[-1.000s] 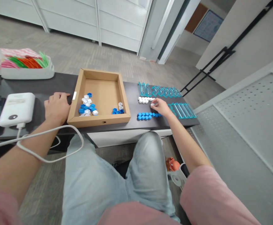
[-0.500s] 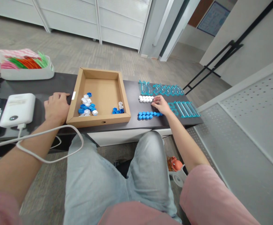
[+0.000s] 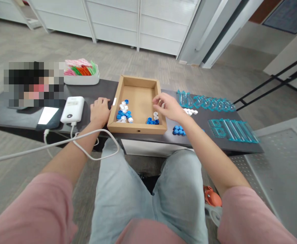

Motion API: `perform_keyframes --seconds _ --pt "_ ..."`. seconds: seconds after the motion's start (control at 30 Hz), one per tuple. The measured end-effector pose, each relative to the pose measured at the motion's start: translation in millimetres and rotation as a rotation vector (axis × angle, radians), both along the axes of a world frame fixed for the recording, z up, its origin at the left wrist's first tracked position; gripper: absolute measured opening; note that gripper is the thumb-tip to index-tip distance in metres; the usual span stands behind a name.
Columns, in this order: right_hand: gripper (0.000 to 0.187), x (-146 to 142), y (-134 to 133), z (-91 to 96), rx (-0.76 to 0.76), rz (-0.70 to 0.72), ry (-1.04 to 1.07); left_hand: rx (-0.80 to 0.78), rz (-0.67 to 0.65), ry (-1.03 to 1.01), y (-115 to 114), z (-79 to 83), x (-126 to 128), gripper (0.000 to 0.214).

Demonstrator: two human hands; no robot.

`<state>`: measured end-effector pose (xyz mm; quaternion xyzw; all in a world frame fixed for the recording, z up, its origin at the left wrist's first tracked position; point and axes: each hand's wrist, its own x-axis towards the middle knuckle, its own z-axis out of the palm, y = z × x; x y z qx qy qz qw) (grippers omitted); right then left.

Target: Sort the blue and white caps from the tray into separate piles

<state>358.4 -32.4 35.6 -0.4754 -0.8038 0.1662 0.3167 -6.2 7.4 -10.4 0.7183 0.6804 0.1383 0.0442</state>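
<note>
A shallow cardboard box (image 3: 138, 81) sits on the dark table. It holds a heap of blue and white caps (image 3: 123, 113) at its left and a smaller group (image 3: 153, 119) at its front right. My right hand (image 3: 166, 106) hovers over the box's right wall, fingers spread and curled, nothing seen in it. My left hand (image 3: 99, 111) rests flat on the table against the box's left wall. Right of the box lie a row of white caps (image 3: 191, 111) and a cluster of blue caps (image 3: 179, 130).
Clear blue tubes (image 3: 206, 102) lie along the table's back right, more of them (image 3: 233, 128) at the right end. A white power bank (image 3: 73, 109) with a cable lies left of my left hand. A white tray of coloured items (image 3: 81, 72) stands behind.
My right hand left the white cap row and moved left to above the box's right side. The camera view swung, shifting everything rightward. The left hand stayed put.
</note>
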Motion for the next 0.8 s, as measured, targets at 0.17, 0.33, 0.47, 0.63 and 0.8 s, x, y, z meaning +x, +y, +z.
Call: perform_keyframes --seconds 0.17,0.33,0.47,0.63,0.8 --pt "0.022 -112 56 -7.9 -0.161 0.147 -0.262 0.015 0.000 -0.017 2 -4.4 -1 0.056" --pt "0.016 -154 79 -24.8 -0.233 0.101 -0.421 0.012 -0.002 -0.018 2 -3.1 1 0.057" --pt "0.014 -147 77 -27.9 -0.309 0.075 -0.347 0.014 -0.006 -0.027 1 -3.0 1 0.057" --pt "0.012 -133 71 -24.5 -0.314 0.001 -0.126 0.010 -0.006 -0.025 1 -2.4 1 0.059" --pt "0.028 -107 62 -14.2 -0.332 -0.042 0.167 -0.016 -0.008 -0.018 -2 2.6 1 0.062"
